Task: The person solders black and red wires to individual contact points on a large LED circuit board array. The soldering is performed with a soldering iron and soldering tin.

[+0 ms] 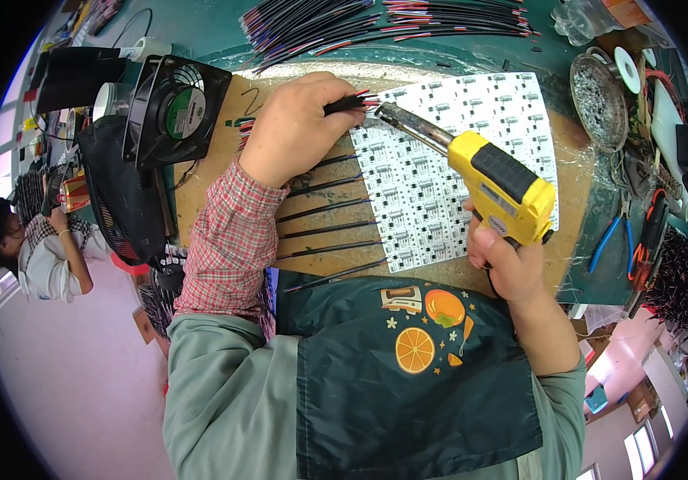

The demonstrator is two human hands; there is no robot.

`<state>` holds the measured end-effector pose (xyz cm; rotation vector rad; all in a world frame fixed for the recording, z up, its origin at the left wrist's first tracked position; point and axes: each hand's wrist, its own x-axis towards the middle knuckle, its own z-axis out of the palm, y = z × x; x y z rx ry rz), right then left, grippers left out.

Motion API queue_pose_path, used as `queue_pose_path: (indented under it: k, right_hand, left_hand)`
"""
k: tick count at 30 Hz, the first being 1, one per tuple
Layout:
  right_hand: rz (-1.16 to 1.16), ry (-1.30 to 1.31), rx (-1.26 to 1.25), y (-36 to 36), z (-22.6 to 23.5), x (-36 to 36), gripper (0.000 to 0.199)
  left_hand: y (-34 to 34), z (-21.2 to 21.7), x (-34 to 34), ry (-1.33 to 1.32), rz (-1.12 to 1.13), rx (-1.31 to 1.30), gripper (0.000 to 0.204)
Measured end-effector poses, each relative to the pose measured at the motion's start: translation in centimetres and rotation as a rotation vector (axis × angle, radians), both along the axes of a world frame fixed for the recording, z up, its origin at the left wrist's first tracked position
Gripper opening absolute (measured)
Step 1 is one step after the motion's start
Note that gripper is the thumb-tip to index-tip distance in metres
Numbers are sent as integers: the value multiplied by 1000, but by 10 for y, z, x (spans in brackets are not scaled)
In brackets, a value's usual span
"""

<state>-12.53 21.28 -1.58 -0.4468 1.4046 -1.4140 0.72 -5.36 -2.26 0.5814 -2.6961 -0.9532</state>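
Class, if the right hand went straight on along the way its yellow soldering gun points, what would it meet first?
The yellow soldering gun, leading the right hand, would probably meet the wire bundle in the left hand first; its tip looks close to them, but depth is unclear.

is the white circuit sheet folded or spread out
Spread out: the white circuit sheet lies flat on the brown board, rows of components showing, no fold visible.
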Motion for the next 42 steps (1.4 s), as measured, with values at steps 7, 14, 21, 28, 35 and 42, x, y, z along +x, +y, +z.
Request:
queue_pose_path:
  k: [7, 14, 21, 28, 35, 42]
  right_hand:
    - [-53, 44, 4, -3, 2, 3, 58]
    - [-9, 55, 30, -4, 3, 2, 59]
    - [-10, 71, 29, -5, 4, 2, 56]
    - [-9, 70, 36, -7, 6, 2, 51]
    - [-12, 65, 21, -7, 5, 2, 48]
    - [0, -1, -15, 2, -2, 0, 36]
  left_hand:
    - [1, 0, -1, 10, 9, 18, 17]
    - [1, 0, 0, 6, 4, 29, 17]
    - [1, 3, -1, -45, 10, -3, 20]
    - [0, 1, -1, -8, -1, 1, 18]
    - [1, 1, -1, -9, 2, 12, 18]
    - [1, 1, 0, 8, 4, 0, 17]
